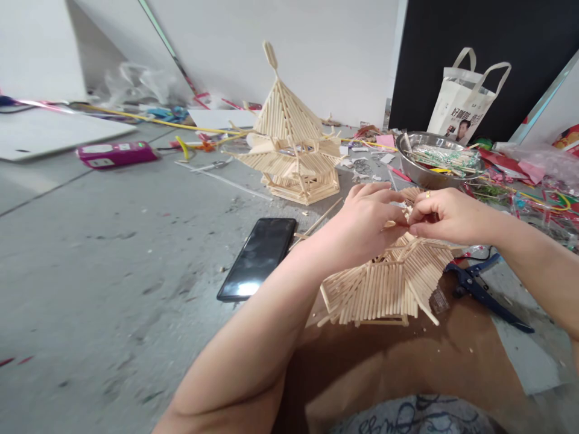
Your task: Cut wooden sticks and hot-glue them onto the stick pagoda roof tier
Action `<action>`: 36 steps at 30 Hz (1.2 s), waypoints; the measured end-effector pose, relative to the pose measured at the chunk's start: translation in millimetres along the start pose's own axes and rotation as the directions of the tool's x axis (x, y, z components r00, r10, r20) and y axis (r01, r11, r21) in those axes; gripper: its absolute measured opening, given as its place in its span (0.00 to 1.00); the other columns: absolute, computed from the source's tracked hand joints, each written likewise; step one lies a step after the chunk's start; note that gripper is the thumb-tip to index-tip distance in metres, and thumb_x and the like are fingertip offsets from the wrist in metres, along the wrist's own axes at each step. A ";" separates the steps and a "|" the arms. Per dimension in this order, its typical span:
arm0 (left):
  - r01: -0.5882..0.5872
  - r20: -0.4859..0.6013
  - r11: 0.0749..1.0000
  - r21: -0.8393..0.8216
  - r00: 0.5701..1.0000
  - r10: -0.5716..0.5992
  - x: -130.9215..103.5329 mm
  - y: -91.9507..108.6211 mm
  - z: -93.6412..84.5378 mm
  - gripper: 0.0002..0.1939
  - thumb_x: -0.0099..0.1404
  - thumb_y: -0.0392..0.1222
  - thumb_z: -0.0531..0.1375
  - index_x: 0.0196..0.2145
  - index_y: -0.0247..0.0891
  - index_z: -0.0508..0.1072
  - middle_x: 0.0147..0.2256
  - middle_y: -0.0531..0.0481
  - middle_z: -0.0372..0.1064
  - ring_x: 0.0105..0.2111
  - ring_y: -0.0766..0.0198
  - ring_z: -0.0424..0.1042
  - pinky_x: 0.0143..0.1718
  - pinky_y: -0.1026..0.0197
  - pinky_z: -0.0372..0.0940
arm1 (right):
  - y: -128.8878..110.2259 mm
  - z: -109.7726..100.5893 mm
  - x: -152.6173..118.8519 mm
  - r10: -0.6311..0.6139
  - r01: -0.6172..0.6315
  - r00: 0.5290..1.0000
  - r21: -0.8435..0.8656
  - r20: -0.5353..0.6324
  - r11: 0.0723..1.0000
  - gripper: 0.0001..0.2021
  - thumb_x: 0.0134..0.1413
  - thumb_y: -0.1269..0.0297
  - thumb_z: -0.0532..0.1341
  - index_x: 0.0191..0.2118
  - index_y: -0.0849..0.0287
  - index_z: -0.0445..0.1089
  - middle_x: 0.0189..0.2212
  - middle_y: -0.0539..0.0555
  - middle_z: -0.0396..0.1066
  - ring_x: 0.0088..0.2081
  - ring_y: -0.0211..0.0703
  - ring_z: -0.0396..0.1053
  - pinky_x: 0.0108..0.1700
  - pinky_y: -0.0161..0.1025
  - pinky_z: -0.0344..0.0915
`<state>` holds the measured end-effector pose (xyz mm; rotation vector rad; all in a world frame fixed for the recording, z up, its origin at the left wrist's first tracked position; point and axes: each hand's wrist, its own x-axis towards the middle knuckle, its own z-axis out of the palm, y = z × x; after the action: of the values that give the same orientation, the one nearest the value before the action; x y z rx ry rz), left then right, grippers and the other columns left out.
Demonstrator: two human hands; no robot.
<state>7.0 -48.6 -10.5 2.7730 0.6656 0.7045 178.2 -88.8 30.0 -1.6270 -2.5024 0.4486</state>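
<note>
A pavilion model built of thin wooden sticks (384, 289), with a flared, slatted roof, stands on the brown sheet in front of me. Over its upper part my left hand (368, 214) and my right hand (441, 214) meet, fingertips pinched close together. Pale wooden bits show between and behind the fingers, but what each hand grips is hidden. Left of the model lie loose wooden sticks (323, 216) and a black phone (257, 259). Blue-handled pliers or cutters (486, 292) rest to its right, beneath my right forearm.
A taller stick pavilion (294, 150) with a pointed roof stands farther back. Behind my right hand is a metal bowl (407, 166) of wrapped sticks, with a white carrier bag (461, 105) beyond. A purple box (117, 155) lies left; scraps and plastic litter the right side.
</note>
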 end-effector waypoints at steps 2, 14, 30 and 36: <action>-0.011 -0.002 1.000 0.003 1.000 0.011 0.2 -0.6 -0.7 0.08 0.60 0.36 0.56 0.31 0.39 0.76 0.45 0.47 0.70 0.53 0.52 0.61 0.53 0.46 0.55 | -0.2 0.1 0.1 0.007 -0.007 1.000 0.004 0.003 1.000 0.08 0.47 0.66 0.57 0.29 0.62 0.73 0.25 0.51 0.66 0.26 0.33 0.61 0.30 0.35 0.55; 0.127 -0.211 0.974 -0.188 0.963 -0.166 -21.5 -12.9 -41.7 0.11 0.60 0.41 0.53 0.33 0.38 0.74 0.44 0.46 0.70 0.48 0.59 0.67 0.52 0.55 0.60 | -0.3 2.4 0.2 0.042 -0.042 0.999 0.040 -0.004 0.998 0.07 0.47 0.69 0.57 0.27 0.60 0.73 0.26 0.50 0.69 0.27 0.33 0.63 0.33 0.35 0.56; 0.141 -0.184 0.984 -0.112 0.970 -0.160 -16.0 -11.5 -36.3 0.11 0.60 0.41 0.52 0.33 0.39 0.73 0.45 0.47 0.70 0.49 0.58 0.66 0.53 0.53 0.58 | -1.3 2.4 0.2 0.036 -0.036 0.999 0.039 -0.007 0.999 0.06 0.47 0.69 0.58 0.27 0.61 0.72 0.26 0.50 0.69 0.26 0.32 0.63 0.32 0.34 0.57; 0.103 -0.167 0.988 -0.115 0.978 -0.121 -12.6 -10.7 -30.5 0.10 0.61 0.39 0.52 0.33 0.37 0.73 0.44 0.46 0.70 0.49 0.60 0.66 0.53 0.53 0.58 | 0.3 2.3 0.5 0.031 -0.031 0.999 0.050 -0.008 0.998 0.06 0.46 0.70 0.58 0.27 0.62 0.72 0.25 0.50 0.69 0.26 0.32 0.63 0.31 0.34 0.57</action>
<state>-22.0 -42.6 7.6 2.5751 0.7868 0.9363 177.7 -88.6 27.7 -1.6478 -2.4429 0.5019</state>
